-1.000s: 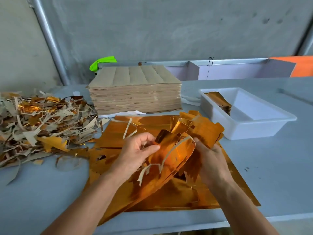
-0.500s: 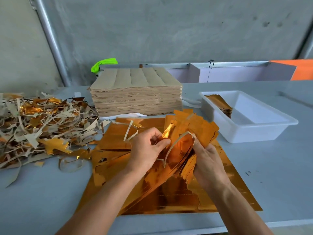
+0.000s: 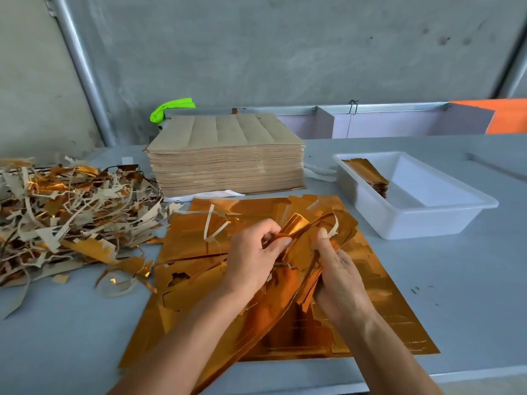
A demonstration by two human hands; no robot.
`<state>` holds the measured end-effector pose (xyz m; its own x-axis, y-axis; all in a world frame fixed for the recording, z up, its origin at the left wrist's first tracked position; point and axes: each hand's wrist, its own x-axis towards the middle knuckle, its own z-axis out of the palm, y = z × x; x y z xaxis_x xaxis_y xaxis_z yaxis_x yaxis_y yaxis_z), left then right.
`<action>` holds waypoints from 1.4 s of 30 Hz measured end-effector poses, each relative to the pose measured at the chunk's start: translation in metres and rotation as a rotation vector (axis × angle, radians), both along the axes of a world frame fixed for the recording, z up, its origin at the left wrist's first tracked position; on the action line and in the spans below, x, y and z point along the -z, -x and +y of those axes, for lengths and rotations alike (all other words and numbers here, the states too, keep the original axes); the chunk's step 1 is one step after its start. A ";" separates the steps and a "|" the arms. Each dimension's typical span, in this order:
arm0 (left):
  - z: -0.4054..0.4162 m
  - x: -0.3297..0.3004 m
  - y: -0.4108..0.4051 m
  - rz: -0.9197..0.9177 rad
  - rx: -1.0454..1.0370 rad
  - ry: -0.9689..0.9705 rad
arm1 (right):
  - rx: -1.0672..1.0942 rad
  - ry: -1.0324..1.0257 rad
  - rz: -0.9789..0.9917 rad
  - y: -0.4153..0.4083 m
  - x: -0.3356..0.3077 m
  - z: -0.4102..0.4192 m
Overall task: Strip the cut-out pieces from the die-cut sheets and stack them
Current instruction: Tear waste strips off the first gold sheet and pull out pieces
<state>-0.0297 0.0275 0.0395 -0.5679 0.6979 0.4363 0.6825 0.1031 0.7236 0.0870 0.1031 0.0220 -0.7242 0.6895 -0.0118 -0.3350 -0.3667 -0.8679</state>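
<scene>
Left hand point(image 3: 251, 260) pinches a curled gold foil piece point(image 3: 295, 226) between thumb and fingers, centre of frame. Right hand point(image 3: 339, 277) grips the bent gold die-cut sheet point(image 3: 265, 312) just right of it, fingers curled round the sheet's torn edge and a pale waste strip point(image 3: 333, 228). Both hands clamped on foil, nearly touching each other. The held sheet arcs from the hands down toward the bottom centre of frame, lifted off the table at the grip end.

Under it: flat gold sheets point(image 3: 379, 303) lying on the grey table point(image 3: 456, 295), lower centre. Left part of that layer is ragged, with holes torn in it point(image 3: 178, 277). More loose gold pieces point(image 3: 302, 202) bunched just beyond the hands.

Upper right of centre: white plastic tray point(image 3: 445, 220) with a small stack of stripped gold pieces point(image 3: 368, 173) leaning in its left end. Rest of the tray interior shows white.

Centre, behind the work: tall stack of brown-backed sheets point(image 3: 228, 161), face down, creased into about 5 strips on top. White scrap point(image 3: 211, 195) sticks out below its front edge.

Left of frame: big heap of waste trimmings point(image 3: 65, 212), gold and beige strips mixed, spilling toward the flat sheets.

Back: green object point(image 3: 171, 108) behind the brown stack, metal pole point(image 3: 82, 72) slanting at upper left, concrete wall point(image 3: 285, 47), orange panel point(image 3: 504, 115) at far right.
</scene>
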 end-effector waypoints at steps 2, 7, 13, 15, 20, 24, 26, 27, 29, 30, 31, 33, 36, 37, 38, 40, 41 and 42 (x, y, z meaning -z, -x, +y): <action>0.000 0.002 0.000 0.001 0.018 -0.027 | -0.011 0.038 0.028 0.001 0.001 0.000; 0.002 0.006 0.003 -0.093 0.053 -0.052 | 0.008 0.165 0.126 0.004 0.002 0.001; 0.004 0.011 -0.003 0.309 -0.013 -0.012 | 0.022 0.258 0.126 0.009 0.008 0.000; 0.005 0.012 -0.004 0.344 0.028 0.037 | 0.043 0.304 0.130 0.010 0.009 0.000; 0.007 0.012 -0.014 -0.066 0.142 0.180 | 0.048 0.373 0.152 0.012 0.009 0.000; 0.008 0.012 -0.019 -0.147 0.145 0.180 | 0.040 0.402 0.202 0.012 0.008 -0.002; 0.006 0.014 -0.017 -0.299 0.236 0.091 | 0.027 0.402 0.219 0.011 0.010 0.001; 0.003 0.013 -0.015 -0.389 0.297 0.058 | 0.021 0.403 0.221 0.011 0.011 0.003; -0.003 0.013 -0.012 -0.499 0.401 0.038 | 0.020 0.408 0.209 0.010 0.014 0.007; -0.005 0.014 -0.011 -0.520 0.440 0.043 | 0.023 0.409 0.202 0.010 0.016 0.008; -0.007 0.014 -0.011 -0.534 0.469 0.049 | 0.029 0.399 0.192 0.009 0.018 0.008; -0.008 0.013 -0.010 -0.571 0.504 0.036 | 0.033 0.340 0.147 0.008 0.018 0.007; -0.010 0.011 -0.011 -0.679 0.545 -0.053 | 0.038 0.231 0.041 0.007 0.015 0.004; -0.010 0.011 -0.011 -0.733 0.560 -0.085 | 0.052 0.213 -0.001 0.007 0.016 0.005; -0.010 0.012 -0.010 -0.780 0.571 -0.104 | 0.085 0.212 -0.055 0.007 0.015 0.005; -0.009 0.014 -0.008 -0.823 0.556 -0.113 | 0.168 0.263 -0.184 0.009 0.014 0.005; -0.008 0.013 -0.005 -0.846 0.535 -0.126 | 0.203 0.305 -0.236 0.009 0.016 0.007; -0.007 0.012 -0.002 -0.886 0.500 -0.153 | 0.225 0.341 -0.268 0.009 0.016 0.010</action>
